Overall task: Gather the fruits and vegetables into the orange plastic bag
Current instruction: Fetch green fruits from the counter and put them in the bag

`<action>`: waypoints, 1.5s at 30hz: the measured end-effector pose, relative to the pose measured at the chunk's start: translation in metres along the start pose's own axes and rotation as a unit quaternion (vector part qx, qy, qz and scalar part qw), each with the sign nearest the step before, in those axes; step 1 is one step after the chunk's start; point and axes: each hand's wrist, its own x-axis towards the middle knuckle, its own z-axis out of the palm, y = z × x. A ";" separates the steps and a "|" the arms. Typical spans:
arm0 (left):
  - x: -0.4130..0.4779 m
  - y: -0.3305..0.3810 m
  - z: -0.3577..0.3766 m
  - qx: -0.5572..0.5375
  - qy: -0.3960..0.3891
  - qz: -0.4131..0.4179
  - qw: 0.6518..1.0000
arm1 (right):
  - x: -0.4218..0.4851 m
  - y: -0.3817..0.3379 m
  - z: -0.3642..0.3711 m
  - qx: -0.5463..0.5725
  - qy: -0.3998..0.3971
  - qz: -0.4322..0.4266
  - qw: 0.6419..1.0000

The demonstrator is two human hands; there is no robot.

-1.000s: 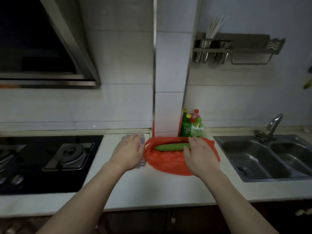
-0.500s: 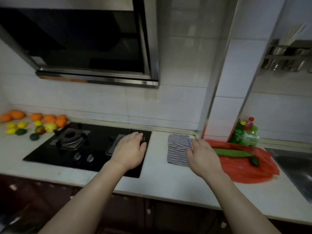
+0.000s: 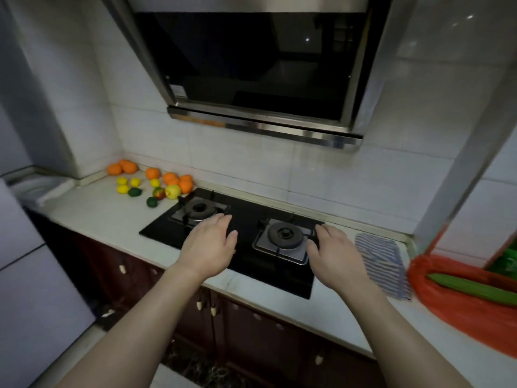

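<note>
While both hands hover above the black glass gas hob (image 3: 249,214), neither holds anything: the left hand (image 3: 208,247) and the right hand (image 3: 334,254) are palm-down with fingers relaxed and loosely spread. The orange plastic bag (image 3: 453,306) lies crumpled on the white countertop (image 3: 112,217) well to the right of the right hand, beyond a blue-and-white striped cloth (image 3: 383,264). A long green cucumber-like vegetable (image 3: 472,287) rests at its mouth; whether it is fully inside cannot be told.

The rest of the produce sits far to the left of the left hand, beyond the hob's far corner: round orange citrus fruits (image 3: 152,173), small yellow lemons (image 3: 122,189), two dark green fruits (image 3: 152,202) and a red-and-yellow apple (image 3: 159,193), loosely scattered near the wall.

The step in hand looks like the crossing from bag to fruit pile, to fetch the next load. The next move calls for a long reach leftward and a grasp on one or two round pieces. These will likely roll if nudged, so the fingers should close round each one from above. Each load must then travel across the hob to the bag.
</note>
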 end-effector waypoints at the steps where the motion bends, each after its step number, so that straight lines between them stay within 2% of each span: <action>1: 0.002 -0.011 -0.003 0.005 0.002 -0.006 1.000 | 0.008 -0.010 0.006 -0.001 -0.001 -0.009 1.000; 18: 0.100 -0.221 -0.031 0.068 -0.008 -0.125 0.990 | 0.204 -0.180 0.126 0.017 -0.039 -0.165 0.985; 26: 0.120 -0.301 -0.056 0.065 0.000 -0.166 0.984 | 0.255 -0.254 0.155 0.031 -0.045 -0.210 0.976; 35: 0.150 -0.416 -0.081 0.069 -0.002 -0.158 0.985 | 0.288 -0.352 0.193 0.034 -0.035 -0.181 0.982; 45: 0.189 -0.560 -0.101 0.069 -0.030 -0.104 0.992 | 0.314 -0.473 0.257 0.021 -0.072 -0.140 0.987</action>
